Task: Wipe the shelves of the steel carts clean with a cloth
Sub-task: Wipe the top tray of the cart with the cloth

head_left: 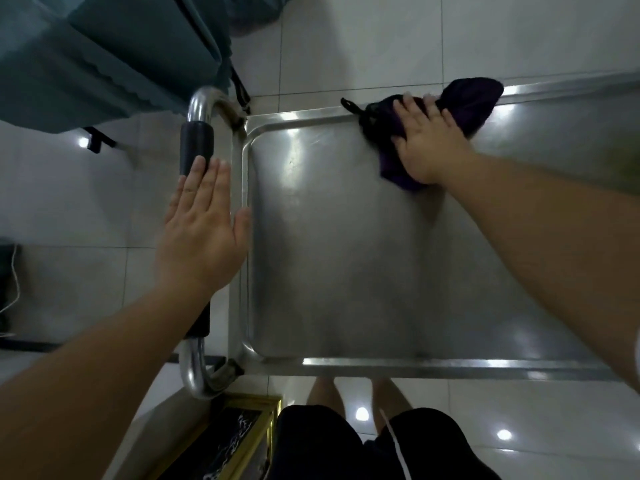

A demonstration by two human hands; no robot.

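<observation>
The steel cart's top shelf (346, 258) fills the middle of the head view, a shiny tray with a raised rim. A dark purple cloth (467, 98) lies at the shelf's far edge, partly draped over the rim. My right hand (426, 140) presses flat on the cloth, fingers spread. My left hand (201, 230) hovers flat with fingers together over the cart's push handle (195, 147), a steel tube with a black grip, at the shelf's left end. It holds nothing.
A teal fabric-covered piece of furniture (104, 53) stands at the far left beyond the handle. A gold-framed dark object (235, 441) sits on the tiled floor near my legs (346, 445). A white cable (14, 289) runs along the left edge.
</observation>
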